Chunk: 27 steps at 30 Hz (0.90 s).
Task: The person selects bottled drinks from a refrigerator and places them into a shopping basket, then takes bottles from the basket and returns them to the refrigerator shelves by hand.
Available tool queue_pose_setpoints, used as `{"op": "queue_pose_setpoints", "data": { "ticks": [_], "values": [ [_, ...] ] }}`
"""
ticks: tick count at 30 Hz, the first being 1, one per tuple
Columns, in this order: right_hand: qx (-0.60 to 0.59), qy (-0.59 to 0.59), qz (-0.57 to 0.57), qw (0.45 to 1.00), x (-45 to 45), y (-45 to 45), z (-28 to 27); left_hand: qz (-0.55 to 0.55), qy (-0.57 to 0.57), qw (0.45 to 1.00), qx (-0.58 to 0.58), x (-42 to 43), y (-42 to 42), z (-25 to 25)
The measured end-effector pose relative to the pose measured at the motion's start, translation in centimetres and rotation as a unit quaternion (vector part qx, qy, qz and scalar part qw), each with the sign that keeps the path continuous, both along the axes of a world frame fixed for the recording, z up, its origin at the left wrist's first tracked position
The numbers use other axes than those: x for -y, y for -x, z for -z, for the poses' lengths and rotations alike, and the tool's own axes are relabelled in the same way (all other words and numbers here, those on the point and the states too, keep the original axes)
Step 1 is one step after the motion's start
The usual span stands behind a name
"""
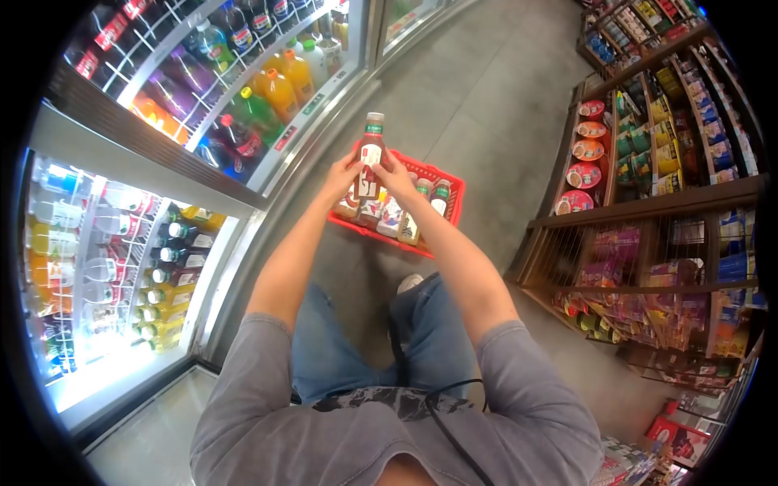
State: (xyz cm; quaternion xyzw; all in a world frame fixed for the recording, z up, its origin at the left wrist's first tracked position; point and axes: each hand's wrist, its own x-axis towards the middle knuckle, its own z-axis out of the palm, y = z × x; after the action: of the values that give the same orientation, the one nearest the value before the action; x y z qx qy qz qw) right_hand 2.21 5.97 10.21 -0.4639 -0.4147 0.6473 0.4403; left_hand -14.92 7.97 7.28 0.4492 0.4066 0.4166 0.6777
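A dark red bottle (370, 154) with a white cap and a pale label is held upright between my two hands. My left hand (344, 174) grips it from the left side and my right hand (394, 174) from the right, thumbs on the front label. Below and behind it, a red plastic basket (455, 212) on the floor holds several bottles, among them a green-capped bottle (415, 217). The far sides of my fingers are hidden by the bottle.
Lit drink coolers (259, 190) line the left side, and a glass door (146, 433) stands at the lower left. Wooden shelves (640, 209) with packaged snacks and cup noodles run along the right. Grey floor (486, 105) lies between them.
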Motion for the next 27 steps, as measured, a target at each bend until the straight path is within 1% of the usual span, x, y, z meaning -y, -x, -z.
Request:
{"op": "queue_pose_setpoints", "data": {
  "ticks": [2,3,5,6,7,8,9,10,11,12,13,14,15,16,17,18,19,20,22,23,24,25,27],
  "values": [
    [0.040,0.026,0.031,0.998,0.3,0.7,5.1,0.000,0.012,0.999,-0.038,0.2,0.3,4.3],
    [-0.024,0.043,0.034,0.998,0.7,1.1,6.8,-0.007,0.023,0.999,-0.035,0.6,0.4,5.8],
    [0.010,0.061,0.074,0.995,1.1,1.8,10.7,-0.011,0.033,0.999,-0.033,1.3,0.6,8.1],
    [0.031,0.070,0.084,0.994,1.3,2.0,11.8,-0.008,0.047,0.997,-0.058,1.8,0.8,8.9],
    [0.063,0.068,0.068,0.993,1.9,2.0,11.0,-0.008,0.057,0.995,-0.082,1.8,0.9,9.5],
    [0.094,0.066,0.051,0.992,2.4,2.2,10.0,-0.009,0.052,0.995,-0.082,1.7,1.1,10.1],
    [0.152,0.080,0.051,0.984,2.0,2.3,12.1,-0.011,0.073,0.995,-0.073,1.9,1.2,11.0],
    [0.153,0.077,0.046,0.984,1.8,2.5,14.0,-0.017,0.094,0.993,-0.063,2.0,1.3,11.7],
    [0.164,0.073,0.051,0.982,1.6,2.8,15.5,-0.016,0.080,0.993,-0.088,2.2,1.3,12.1],
    [0.174,0.070,0.057,0.981,1.7,3.2,16.2,-0.021,0.078,0.993,-0.089,2.1,1.4,14.0],
    [0.177,0.108,0.045,0.977,2.7,3.3,13.3,-0.036,0.039,0.991,-0.119,1.9,1.2,17.2],
    [0.177,0.103,0.043,0.978,2.7,3.3,13.6,-0.052,-0.003,0.987,-0.149,1.5,1.0,18.6],
    [0.268,0.072,0.053,0.959,2.7,3.3,13.6,-0.029,0.023,0.983,-0.179,1.9,1.0,17.4],
    [0.357,0.043,0.062,0.931,2.9,3.2,13.6,-0.030,0.022,0.984,-0.177,2.0,0.8,17.6],
    [0.331,0.049,0.088,0.938,3.1,3.3,13.7,-0.042,-0.009,0.979,-0.199,2.0,0.5,17.2],
    [0.333,0.048,0.087,0.938,2.9,3.4,14.0,-0.052,-0.037,0.973,-0.221,2.1,0.4,17.4],
    [0.372,0.050,0.086,0.923,2.7,3.6,14.3,-0.053,-0.036,0.973,-0.220,2.1,0.4,17.7],
    [0.409,0.052,0.087,0.907,2.5,3.8,14.7,-0.064,-0.061,0.966,-0.242,1.9,0.5,17.8],
    [0.412,0.045,0.084,0.906,2.4,4.2,16.0,-0.080,-0.108,0.949,-0.287,1.8,0.5,18.4],
    [0.415,0.037,0.081,0.906,2.4,4.3,16.6,-0.078,-0.106,0.949,-0.287,1.7,0.5,18.7],
    [0.414,0.040,0.081,0.906,2.7,4.6,16.7,-0.083,-0.107,0.938,-0.319,1.6,0.6,19.2],
    [0.414,0.014,0.100,0.904,2.9,4.8,16.7,-0.088,-0.108,0.926,-0.351,1.6,0.7,19.7],
    [0.406,-0.020,0.125,0.905,2.8,4.8,16.9,-0.083,-0.099,0.921,-0.367,1.7,0.7,19.6]
  ]
}}
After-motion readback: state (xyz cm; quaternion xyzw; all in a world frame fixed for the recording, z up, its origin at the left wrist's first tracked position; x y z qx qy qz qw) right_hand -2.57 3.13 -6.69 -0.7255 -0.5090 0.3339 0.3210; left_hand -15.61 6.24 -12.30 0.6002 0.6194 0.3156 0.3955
